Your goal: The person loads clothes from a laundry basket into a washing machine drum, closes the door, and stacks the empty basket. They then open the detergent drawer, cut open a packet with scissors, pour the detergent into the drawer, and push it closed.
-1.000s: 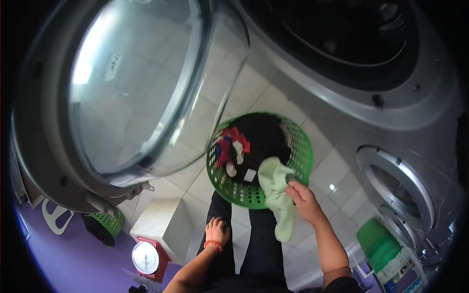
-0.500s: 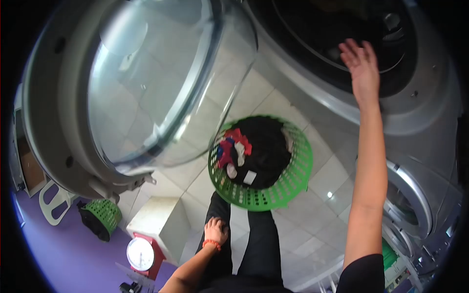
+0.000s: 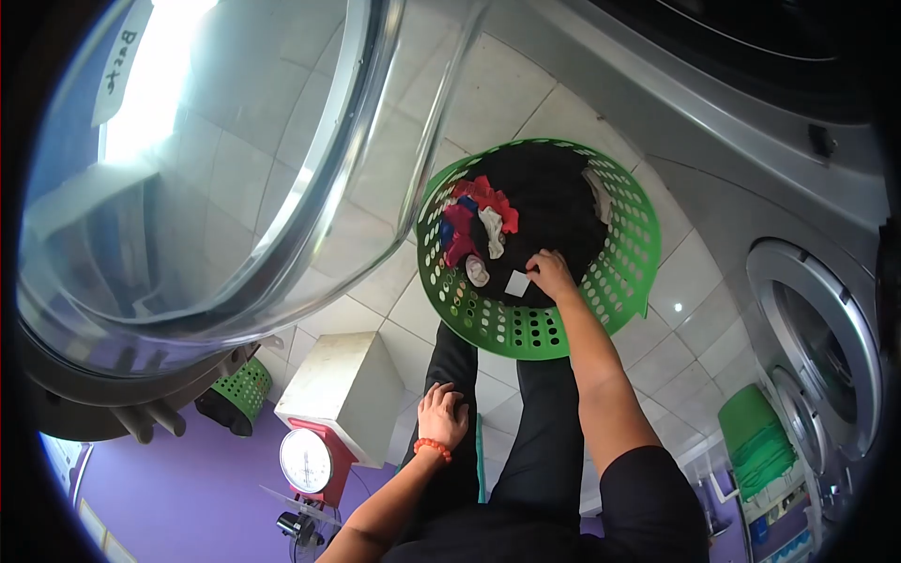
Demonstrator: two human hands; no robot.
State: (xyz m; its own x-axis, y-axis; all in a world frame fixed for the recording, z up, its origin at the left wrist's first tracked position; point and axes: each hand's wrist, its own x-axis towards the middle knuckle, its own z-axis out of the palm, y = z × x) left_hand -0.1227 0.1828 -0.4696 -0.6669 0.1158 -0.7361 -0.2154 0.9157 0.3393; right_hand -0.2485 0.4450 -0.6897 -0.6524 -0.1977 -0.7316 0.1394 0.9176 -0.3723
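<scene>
A green perforated laundry basket [image 3: 648, 230] stands on the floor in front of my legs. Black clothes [image 3: 544, 202] fill most of it, with a bunch of red, pink and blue cloth [image 3: 463, 222] and small white pieces on the left side. My right hand [image 3: 552, 274] is down in the basket, fingers bent together on the black cloth beside a white square tag [image 3: 517, 284]; the fingertips are partly hidden. On my left knee lies my left hand [image 3: 443, 416], fingers spread and holding nothing, with an orange bead bracelet on the wrist.
An open washer door [image 3: 375, 216] hangs at the upper left, and the machine's drum opening [image 3: 751, 38] is at the upper right. Beside my left leg are a white box [image 3: 333, 375] and a red dial scale [image 3: 308, 462]. Another round machine door [image 3: 817, 324] is at right.
My right hand has come down from the machine's opening into the basket. The view has shifted, bringing the washer door closer. My left hand stays on the knee.
</scene>
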